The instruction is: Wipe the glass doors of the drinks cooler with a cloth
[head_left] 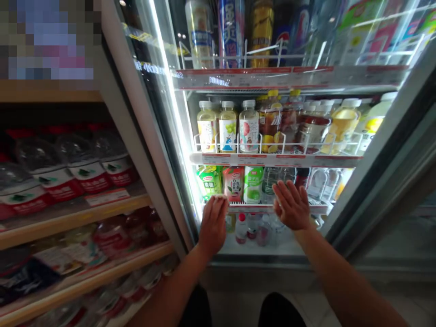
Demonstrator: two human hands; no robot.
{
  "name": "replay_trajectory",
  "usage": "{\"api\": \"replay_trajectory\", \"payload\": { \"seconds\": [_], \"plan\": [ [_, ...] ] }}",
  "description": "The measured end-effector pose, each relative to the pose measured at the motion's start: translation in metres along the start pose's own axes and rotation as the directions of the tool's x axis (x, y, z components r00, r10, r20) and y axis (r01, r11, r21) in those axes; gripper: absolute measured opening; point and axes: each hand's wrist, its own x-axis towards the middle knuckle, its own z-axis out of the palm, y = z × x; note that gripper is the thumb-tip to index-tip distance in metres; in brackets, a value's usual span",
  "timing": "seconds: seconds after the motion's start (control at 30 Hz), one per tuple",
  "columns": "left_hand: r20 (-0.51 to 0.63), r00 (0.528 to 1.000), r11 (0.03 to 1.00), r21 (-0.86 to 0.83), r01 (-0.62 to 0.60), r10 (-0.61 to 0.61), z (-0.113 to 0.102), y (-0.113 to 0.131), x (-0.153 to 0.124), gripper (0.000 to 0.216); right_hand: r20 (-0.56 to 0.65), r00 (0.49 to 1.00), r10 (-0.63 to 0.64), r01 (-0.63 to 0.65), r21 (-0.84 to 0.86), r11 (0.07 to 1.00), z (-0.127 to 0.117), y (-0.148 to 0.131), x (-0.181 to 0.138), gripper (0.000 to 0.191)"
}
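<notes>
My left hand (214,223) is raised before the lower shelves of a lit drinks cooler (190,158). Its fingers are bent together, with a small whitish patch at their tips that I cannot make out. Just beyond it stand a green carton (209,180) and a red carton (234,183). My right hand (292,206) is held up with fingers stretched out, palm toward the cooler and nothing in it. Behind that hand are clear bottles (271,179) beside a white-and-green carton (253,184). Whether either hand touches glass cannot be made out.
Pale tea bottles (227,127) line the middle shelf, with tall cans (231,34) above. Small red-capped bottles (241,229) stand at the cooler's bottom. A metal door frame (378,136) slants along the right. At left, wooden shelves (78,220) hold large water bottles (80,159).
</notes>
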Motion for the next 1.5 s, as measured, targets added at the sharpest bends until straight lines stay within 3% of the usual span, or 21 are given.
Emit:
{"api": "replay_trajectory", "payload": {
  "seconds": [0.1,0.2,0.37,0.47,0.53,0.63,0.77,0.87,0.97,1.07,1.13,1.3,1.5],
  "plan": [
    [0.054,0.997,0.998,-0.029,-0.048,0.049,0.011,0.02,-0.008,0.064,0.004,1.0,-0.006,0.006,-0.007,1.0,0.002,0.003,0.0,0.064],
    [0.01,1.0,0.996,-0.084,-0.014,0.015,0.021,0.04,0.003,0.066,-0.002,1.0,-0.01,0.01,0.005,1.0,-0.001,0.001,0.001,0.064],
    [-0.019,0.998,0.966,-0.255,0.052,-0.058,0.028,0.065,0.033,0.074,0.105,0.986,0.128,-0.144,0.157,0.977,-0.02,-0.034,0.007,0.068],
    [0.013,0.999,0.931,-0.364,0.034,-0.032,0.023,0.069,0.032,0.078,0.185,0.982,-0.031,-0.03,0.319,0.947,-0.027,-0.061,0.009,0.069],
    [0.025,0.999,0.911,-0.412,-0.033,0.047,0.014,0.062,0.025,0.082,0.212,0.971,-0.109,0.02,0.381,0.924,-0.027,-0.074,0.008,0.066],
    [0.042,0.987,0.914,-0.387,-0.124,0.152,-0.004,0.04,0.011,0.084,0.256,0.961,-0.103,-0.005,0.39,0.921,-0.023,-0.088,-0.002,0.063],
    [0.003,0.998,0.993,-0.095,-0.064,0.064,-0.021,-0.004,0.003,0.073,0.289,0.949,-0.126,0.003,0.394,0.919,-0.019,-0.099,-0.024,0.062],
    [-0.053,0.998,0.993,0.119,0.021,-0.015,-0.016,-0.033,-0.001,0.061,0.253,0.951,-0.181,0.059,0.425,0.903,-0.017,-0.097,-0.022,0.062],
    [-0.113,0.993,0.976,0.219,-0.01,0.035,0.0,-0.049,-0.008,0.05,0.17,0.976,-0.139,0.055,0.42,0.906,-0.013,-0.086,0.001,0.062],
    [-0.151,0.987,0.968,0.249,-0.013,0.052,0.013,-0.054,-0.016,0.046,0.089,0.992,-0.085,0.043,0.397,0.917,-0.006,-0.083,0.016,0.065],
    [-0.151,0.988,0.967,0.256,0.005,0.034,0.018,-0.054,-0.019,0.045,0.089,0.992,-0.087,0.047,0.382,0.923,0.0,-0.092,0.008,0.066],
    [-0.14,0.99,0.974,0.224,0.039,-0.008,0.019,-0.053,-0.022,0.049,0.181,0.95,-0.253,0.155,0.432,0.889,0.009,-0.13,-0.032,0.053],
    [-0.167,0.986,0.976,0.215,0.035,0.001,0.018,-0.052,-0.018,0.06,0.155,0.915,-0.372,0.253,0.496,0.83,0.015,-0.137,-0.029,0.044]
  ]
}}
